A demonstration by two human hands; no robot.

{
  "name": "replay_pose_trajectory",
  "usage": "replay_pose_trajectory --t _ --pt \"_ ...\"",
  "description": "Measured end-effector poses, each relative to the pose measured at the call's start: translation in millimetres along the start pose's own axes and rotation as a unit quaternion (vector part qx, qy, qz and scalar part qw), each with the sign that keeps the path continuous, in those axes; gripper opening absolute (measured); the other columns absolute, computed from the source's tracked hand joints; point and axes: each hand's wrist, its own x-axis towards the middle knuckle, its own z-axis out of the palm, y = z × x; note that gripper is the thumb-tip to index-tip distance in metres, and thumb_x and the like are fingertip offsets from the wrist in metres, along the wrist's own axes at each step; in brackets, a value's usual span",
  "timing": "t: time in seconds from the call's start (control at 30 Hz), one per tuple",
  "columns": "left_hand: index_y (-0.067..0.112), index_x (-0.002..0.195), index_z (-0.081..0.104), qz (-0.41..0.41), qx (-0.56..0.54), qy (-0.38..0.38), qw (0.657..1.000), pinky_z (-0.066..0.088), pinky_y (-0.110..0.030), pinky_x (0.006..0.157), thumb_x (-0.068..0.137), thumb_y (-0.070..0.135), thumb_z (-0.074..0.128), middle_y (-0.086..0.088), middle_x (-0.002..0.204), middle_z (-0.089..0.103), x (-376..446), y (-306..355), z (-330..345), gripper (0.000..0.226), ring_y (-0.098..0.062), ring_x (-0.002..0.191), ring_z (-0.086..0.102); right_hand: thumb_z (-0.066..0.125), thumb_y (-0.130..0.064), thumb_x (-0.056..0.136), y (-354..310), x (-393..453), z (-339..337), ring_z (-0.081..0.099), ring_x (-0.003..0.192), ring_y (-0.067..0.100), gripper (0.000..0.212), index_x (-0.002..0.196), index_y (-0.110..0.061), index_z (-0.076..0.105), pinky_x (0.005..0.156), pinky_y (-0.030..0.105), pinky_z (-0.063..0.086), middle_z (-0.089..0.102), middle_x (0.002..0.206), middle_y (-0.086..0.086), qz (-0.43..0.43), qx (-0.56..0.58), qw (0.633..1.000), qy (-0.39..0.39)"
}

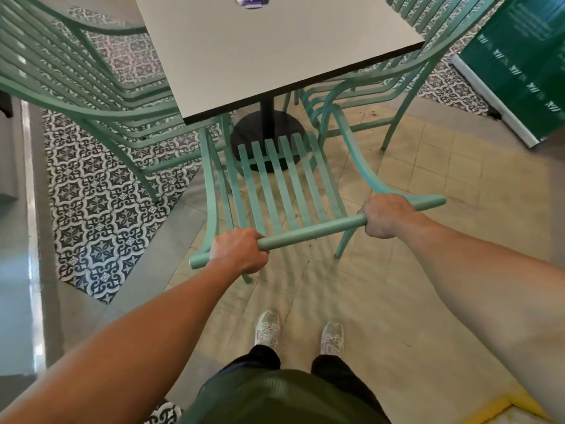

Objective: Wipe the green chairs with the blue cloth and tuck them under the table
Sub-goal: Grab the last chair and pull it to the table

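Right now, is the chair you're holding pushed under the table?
Partly in: the chair seat's front sits under the table edge; its back is still out.

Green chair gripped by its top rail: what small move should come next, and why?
Probably push the chair straight forward. The left hand and right hand both grip its top rail, and its seat is only partly under the table, above the black base.

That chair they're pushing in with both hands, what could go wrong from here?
Both hands, left and right, grip the chair's top bar.

1. Its armrests might knock the table edge if they ride too high to slide under.
2. Its front could bump the table's black base, stopping it short.
3. It sits close to the right-hand chair; the frames may clash.
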Motion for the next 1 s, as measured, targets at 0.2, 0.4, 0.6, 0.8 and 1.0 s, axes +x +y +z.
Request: replay_pose_trajectory --t 0.2,0.4,0.6,0.8,1.0 --pt "0.035 0.111 0.068 -0.026 0.0 0.008 1.0 0.044 -0.031 0.065 0.087 0.046 0.052 0.007 0.084 0.064 3 9 -6 0.031 -0.017 0.078 0.06 0.057 -0.026 0.075 8 7 -4 0.062 0.089 0.026 0.028 0.103 -0.021 0.063 0.067 0.032 0.045 0.064 0.092 0.0 -0.019 0.014 1.0 0.015" --pt "0.039 0.111 0.069 -0.04 0.0 -0.003 0.999 0.045 -0.031 0.066 0.085 0.048 0.055 0.006 0.087 0.065 1 10 -9 0.031 -0.018 0.081 0.061 0.059 -0.026 0.077 7 5 -5 0.061 0.089 0.025 0.027 0.103 -0.02 0.061 0.07 0.033 0.046 0.063 0.093 0.0 -0.022 0.019 0.999 0.013" --pt "0.031 0.135 0.051 -0.034 0.006 0.076 0.997 0.044 -0.041 0.088 0.083 0.05 0.058 0.001 0.119 0.063 -7 20 5 0.055 -0.025 0.107 0.058 0.057 -0.028 0.076 5 -3 9 0.057 0.099 0.026 0.033 0.108 -0.023 0.054 0.093 0.045 0.035 0.063 0.101 0.0 0.003 0.015 0.997 0.08" --pt "0.022 0.154 0.003 0.076 0.039 0.148 0.985 0.002 -0.062 0.116 0.079 0.056 0.058 -0.011 0.163 0.002 -14 56 34 0.099 -0.033 0.149 0.002 0.075 -0.023 0.066 -15 -13 54 0.019 0.138 0.041 0.102 0.145 -0.011 0.012 0.113 0.059 0.011 0.021 0.152 0.021 0.135 0.142 0.951 0.241" --pt "0.02 0.156 0.005 0.23 0.107 0.151 0.955 -0.015 -0.055 0.117 0.081 0.045 0.057 -0.014 0.158 -0.026 -30 77 74 0.095 -0.031 0.147 -0.023 0.055 -0.015 0.083 -45 -40 89 -0.002 0.145 0.04 0.097 0.147 -0.007 -0.017 0.114 0.059 0.009 -0.01 0.158 0.022 0.216 0.223 0.923 0.227"
